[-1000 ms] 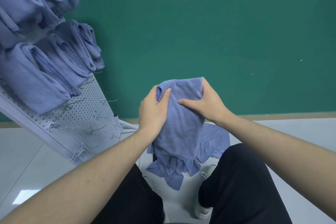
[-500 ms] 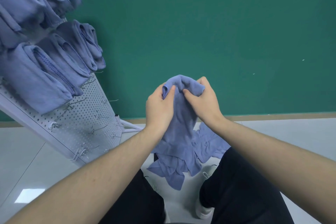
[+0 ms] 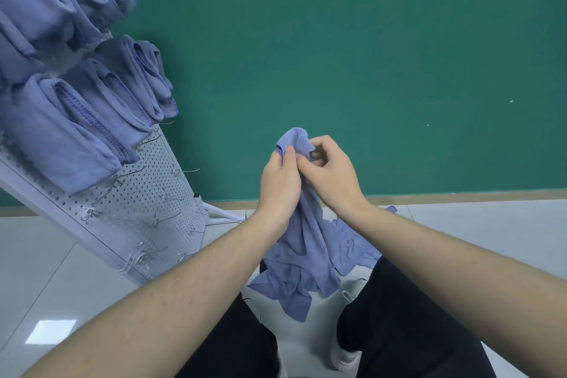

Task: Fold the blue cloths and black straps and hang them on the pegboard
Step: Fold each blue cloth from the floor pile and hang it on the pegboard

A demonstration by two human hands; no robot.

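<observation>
Head view: blue cloth (image 3: 303, 233) hanging lengthwise, top pinched by left hand (image 3: 279, 184) and right hand (image 3: 329, 175); pegboard (image 3: 147, 193) lower left, nearer left hand.

No text, label, brand or number can be read — not on anything in view.

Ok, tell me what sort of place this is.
Probably a plain indoor workroom or staging space, not a home: a white pegboard rack with wire hooks and folded blue cloths, a bare green wall, and a glossy tiled floor.
</observation>
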